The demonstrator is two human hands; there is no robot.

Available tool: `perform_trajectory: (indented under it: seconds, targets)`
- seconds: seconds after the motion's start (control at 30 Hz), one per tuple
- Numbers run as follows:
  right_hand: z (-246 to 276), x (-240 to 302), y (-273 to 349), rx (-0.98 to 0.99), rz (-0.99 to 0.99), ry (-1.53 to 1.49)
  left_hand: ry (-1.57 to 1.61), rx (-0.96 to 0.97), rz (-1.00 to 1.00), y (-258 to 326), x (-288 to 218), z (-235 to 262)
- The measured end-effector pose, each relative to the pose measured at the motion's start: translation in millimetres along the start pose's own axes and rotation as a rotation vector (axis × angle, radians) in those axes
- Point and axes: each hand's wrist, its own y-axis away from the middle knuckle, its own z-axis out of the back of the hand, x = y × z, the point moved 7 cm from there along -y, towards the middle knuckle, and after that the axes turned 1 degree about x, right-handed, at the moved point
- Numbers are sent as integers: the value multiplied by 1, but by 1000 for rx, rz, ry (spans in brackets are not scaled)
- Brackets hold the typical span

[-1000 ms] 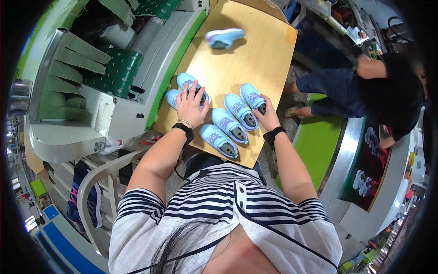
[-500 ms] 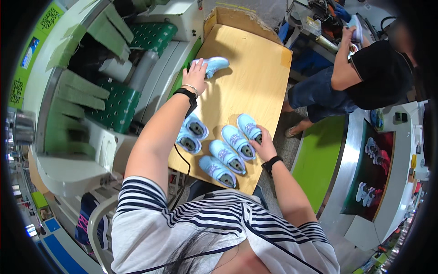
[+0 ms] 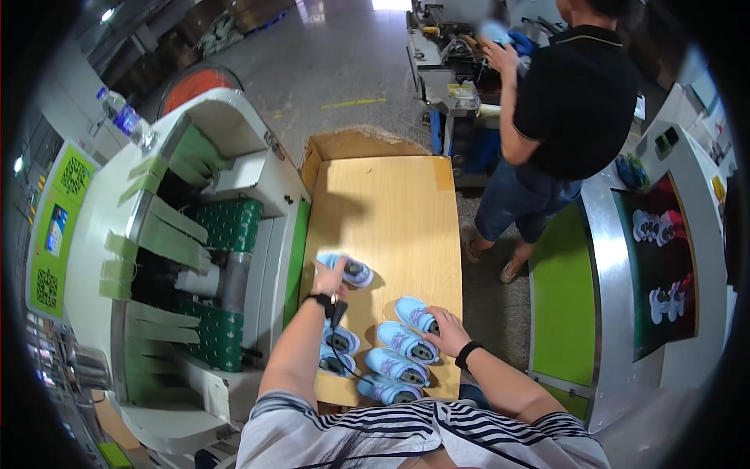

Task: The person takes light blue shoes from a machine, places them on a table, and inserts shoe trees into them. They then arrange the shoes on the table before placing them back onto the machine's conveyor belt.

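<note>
My left hand [image 3: 331,281] is closed on a light blue shoe [image 3: 358,272] at the left of the wooden tabletop. Its dark-lined opening faces right, and the hand hides part of its side. Nearer to me, my right hand [image 3: 448,333] grips the heel of another light blue shoe [image 3: 409,310], the farthest of a slanted row. Below that one lie more shoes of the same kind, such as one with lilac laces [image 3: 400,338] and another [image 3: 391,364]. Two further shoes [image 3: 337,338] rest by my left forearm, partly covered by it.
A machine with green strip curtains [image 3: 176,227] and a green perforated belt [image 3: 226,223] flanks the table [image 3: 391,203] on the left. A person in black [image 3: 570,102] stands beyond it, handling a shoe. Another machine [image 3: 562,289] is at right. A black cord [image 3: 340,313] hangs by my left wrist.
My left hand has drawn its shoe nearer and turned it so the opening faces right. My right hand stays at the row's farthest shoe. The view has tilted up, showing more floor.
</note>
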Motion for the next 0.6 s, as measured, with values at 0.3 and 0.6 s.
perform_trajectory:
  seconds: [0.3,0.6]
  targets:
    - [1,-2,-4,31,-36,-37,-818,-169,-911,24,-44,-6]
    - [-1,-6,2,-5,-42,-19,-1332,366,-652,87,0,-42]
